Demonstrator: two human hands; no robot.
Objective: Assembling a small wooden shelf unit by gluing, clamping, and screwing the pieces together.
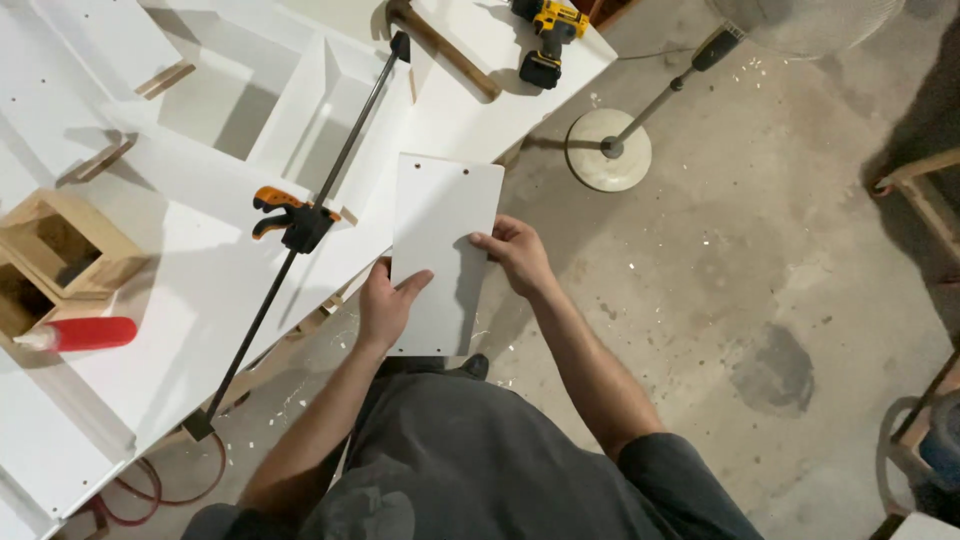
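I hold a small white rectangular panel [440,240] with small holes near its corners, out in front of me over the concrete floor. My left hand [385,305] grips its lower left edge, thumb on the face. My right hand [515,252] pinches its right edge. The panel hangs just off the edge of a white workbench surface [190,300].
A long black bar clamp with an orange handle [290,222] lies across white cabinet parts. A red glue bottle [85,333] and wooden box [60,250] sit at left. A yellow cordless drill [548,35] and mallet [440,45] lie at the top. A fan stand [608,150] is on the floor.
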